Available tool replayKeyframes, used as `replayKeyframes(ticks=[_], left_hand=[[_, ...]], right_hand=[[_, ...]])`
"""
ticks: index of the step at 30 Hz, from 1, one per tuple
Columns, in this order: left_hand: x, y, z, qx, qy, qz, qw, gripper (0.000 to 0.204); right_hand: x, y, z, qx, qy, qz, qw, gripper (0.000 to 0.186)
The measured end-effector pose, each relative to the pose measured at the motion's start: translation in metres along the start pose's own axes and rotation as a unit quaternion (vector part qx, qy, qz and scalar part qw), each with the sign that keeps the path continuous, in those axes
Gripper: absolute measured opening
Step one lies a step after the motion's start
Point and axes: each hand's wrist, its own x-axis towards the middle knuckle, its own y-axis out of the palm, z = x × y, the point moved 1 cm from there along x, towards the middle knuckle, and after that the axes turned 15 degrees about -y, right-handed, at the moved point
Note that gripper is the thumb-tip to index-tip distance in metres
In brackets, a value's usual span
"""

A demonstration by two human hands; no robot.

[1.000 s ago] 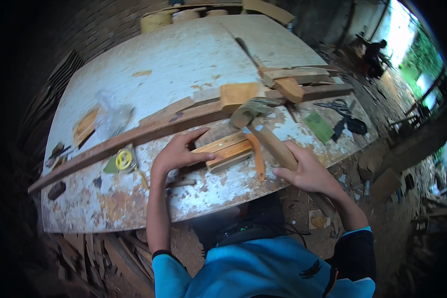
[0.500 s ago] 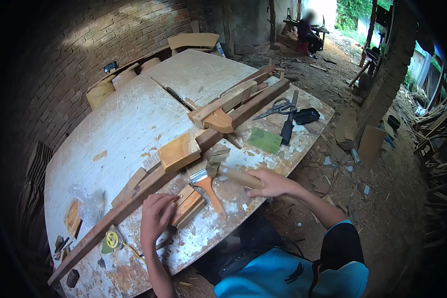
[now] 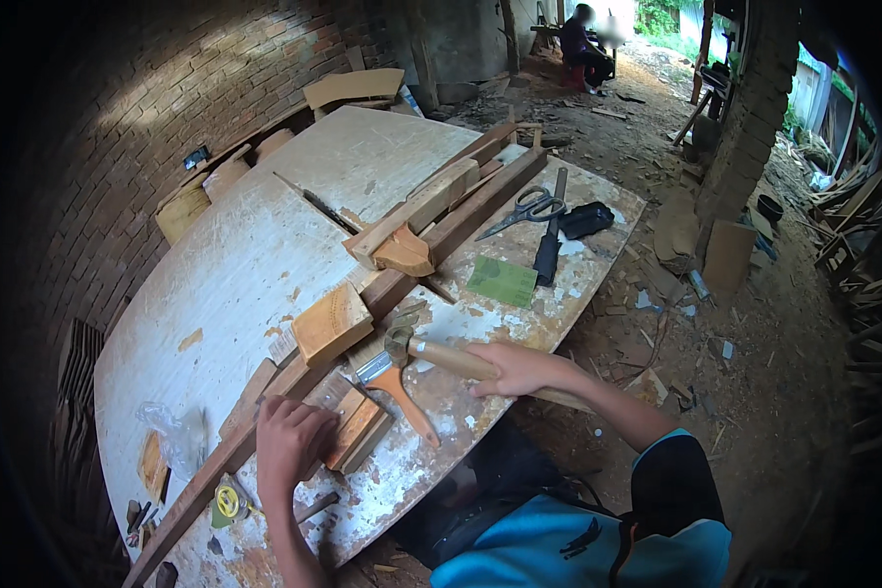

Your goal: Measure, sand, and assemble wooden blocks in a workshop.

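Observation:
My right hand (image 3: 519, 370) grips a claw hammer (image 3: 453, 359) by its wooden handle, its dark head above the table beside a paintbrush (image 3: 398, 392). The brush has an orange handle and metal ferrule. Curled together, the fingers of my left hand (image 3: 289, 436) are over the long wooden beam (image 3: 220, 459); whatever they pinch is too small to make out. Just right of that hand lies a short wood block (image 3: 361, 431). Farther up the beam sit a squared wood block (image 3: 333, 323) and a carved wood piece (image 3: 405, 253).
Scissors (image 3: 525, 211), a black-handled tool (image 3: 547, 257), a black case (image 3: 586, 220) and green sandpaper (image 3: 503, 281) lie on the right of the worn table (image 3: 216, 284). A yellow tape measure (image 3: 229, 502) and plastic bag (image 3: 174, 436) lie left. A person (image 3: 583, 51) sits far back.
My left hand has moved left, from the short block's end to over the long beam. The hammer stays in my right hand, a little lower. The whole view has shifted slightly.

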Motion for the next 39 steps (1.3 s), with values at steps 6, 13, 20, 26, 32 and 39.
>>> replayKeyframes(ticks=[6, 13, 20, 26, 32, 39], left_hand=[[0.001, -0.013, 0.003, 0.128, 0.045, 0.006, 0.991, 0.008], [-0.01, -0.028, 0.007, 0.163, 0.02, -0.012, 0.986, 0.007], [-0.015, -0.044, 0.01, 0.17, -0.021, 0.035, 0.985, 0.011], [-0.02, -0.05, 0.011, 0.112, -0.069, 0.03, 0.991, 0.009], [-0.019, -0.015, 0.024, 0.085, -0.133, 0.026, 0.987, 0.011], [-0.027, -0.001, 0.028, 0.043, -0.152, 0.01, 0.987, 0.01]], right_hand=[[0.0, 0.007, -0.027, -0.034, -0.081, -0.024, 0.996, 0.037], [0.0, -0.001, -0.01, 0.039, -0.012, -0.002, 0.999, 0.037], [-0.005, -0.001, -0.008, 0.046, -0.007, -0.002, 0.999, 0.037], [0.0, -0.004, 0.001, 0.042, -0.005, 0.015, 0.999, 0.039], [0.0, -0.003, -0.015, 0.062, -0.007, -0.018, 0.998, 0.052], [0.004, 0.0, -0.009, 0.142, 0.019, -0.016, 0.99, 0.053]])
